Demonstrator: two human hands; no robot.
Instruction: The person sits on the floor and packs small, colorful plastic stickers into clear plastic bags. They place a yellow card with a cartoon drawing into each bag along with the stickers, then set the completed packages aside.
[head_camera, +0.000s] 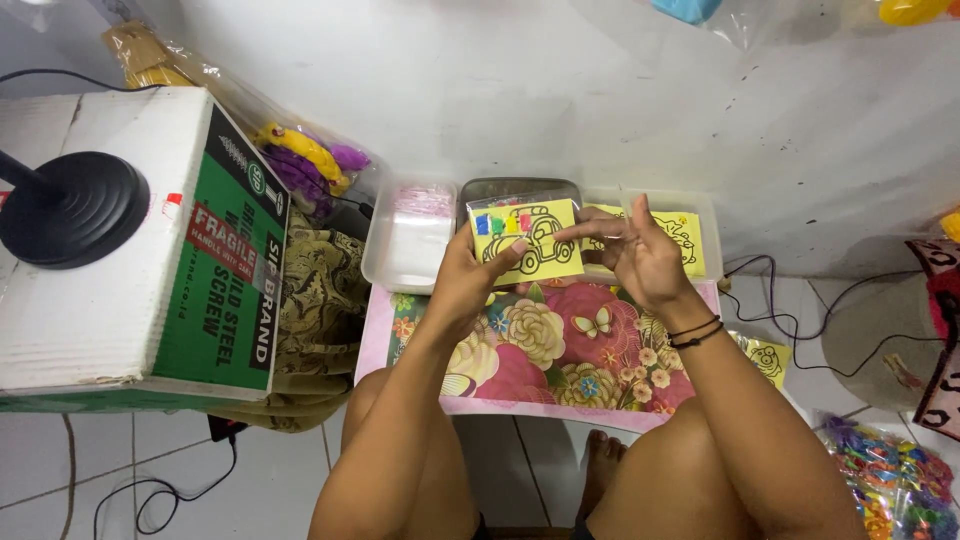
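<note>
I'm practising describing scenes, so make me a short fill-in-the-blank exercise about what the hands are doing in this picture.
1. Both hands hold a yellow card printed with the outline of a ____.
2. The card sits inside a clear plastic ____.
3. Black bands circle the wrist of the ____ hand.
4. The left hand is above a board patterned with ____.

Missing words: car; bag; right; flowers

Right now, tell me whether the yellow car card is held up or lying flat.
Held up: both hands, left hand and right hand, lift the yellow car card above the floral tray.
</note>
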